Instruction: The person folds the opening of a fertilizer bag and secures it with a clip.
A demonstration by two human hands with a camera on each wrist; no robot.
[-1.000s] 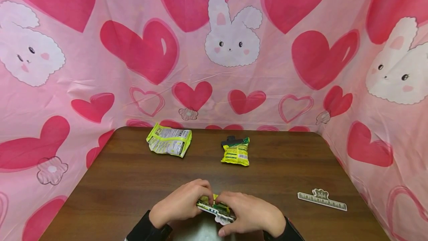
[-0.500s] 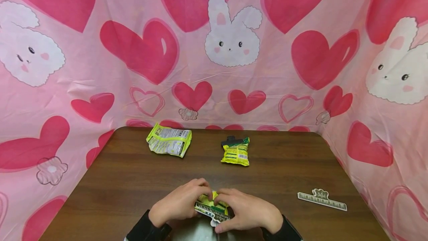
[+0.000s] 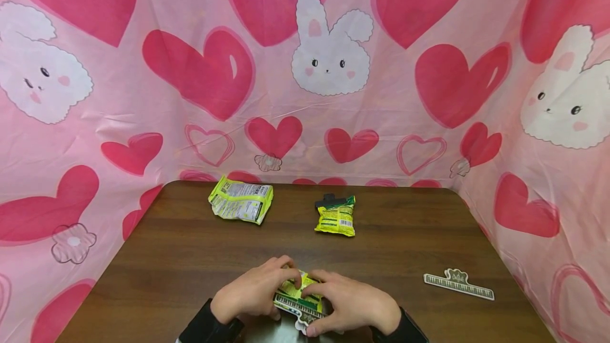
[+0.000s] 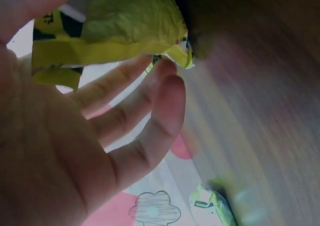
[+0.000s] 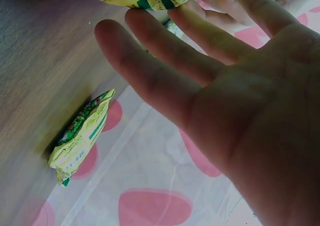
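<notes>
A yellow-green snack packet (image 3: 292, 289) lies between my two hands near the front of the table. Along its near edge runs a long bag clip (image 3: 295, 306) with piano-key markings and a scalloped handle. My left hand (image 3: 254, 289) grips the packet's left side, with fingers bent over its top. From the right, my right hand (image 3: 355, 300) holds the packet, its index finger on the yellow face and its thumb at the clip's handle. In the right wrist view, the other right fingers (image 5: 150, 81) stretch below the packet. The packet's right end is hidden.
A matching piano-key clip (image 3: 459, 283) lies at the right. Farther back are a yellow packet (image 3: 335, 221) with a black clip (image 3: 330, 201) at its top and a green-and-white pouch (image 3: 242, 200). A pink heart-printed cloth (image 3: 276, 89) hangs round the wooden table (image 3: 391, 242).
The packet and its clip have tipped flatter and shifted slightly left and nearer, showing more of the yellow face. Both hands stay on it. The other things have not moved.
</notes>
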